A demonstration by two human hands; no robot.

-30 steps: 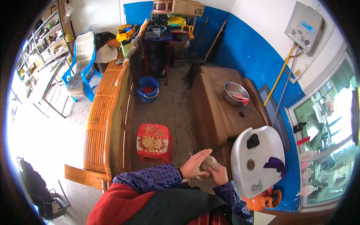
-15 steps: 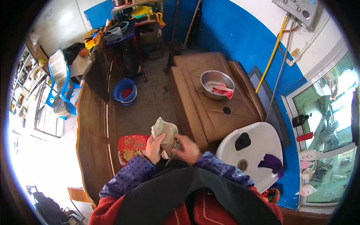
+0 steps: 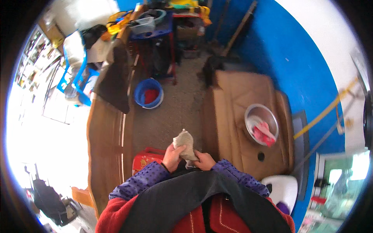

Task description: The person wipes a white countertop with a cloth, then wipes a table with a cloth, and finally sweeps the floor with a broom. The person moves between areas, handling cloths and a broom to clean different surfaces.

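A pale grey-beige cloth-like piece (image 3: 184,143), crumpled and soft-looking, is held up in front of my body. My left hand (image 3: 173,157) grips it from the left, thumb pressed across its face. The fingers of my right hand (image 3: 204,160) are closed on its lower right end. A whitish bit hangs below between the hands; what it is I cannot make out. Below and left of my hands is a red patterned object (image 3: 148,158), partly covered by my left sleeve.
Right of me, a brown padded couch (image 3: 248,87) bears a metal basin (image 3: 251,110) with pink-red cloth in it. A white sink (image 3: 285,186) stands at lower right. A blue bucket (image 3: 140,99) stands ahead on the floor. A wooden bench (image 3: 104,143) runs along my left.
My view has swung left, so the couch and basin sit farther right and most of the sink is out of sight. My right hand has shifted to the cloth piece's lower end.
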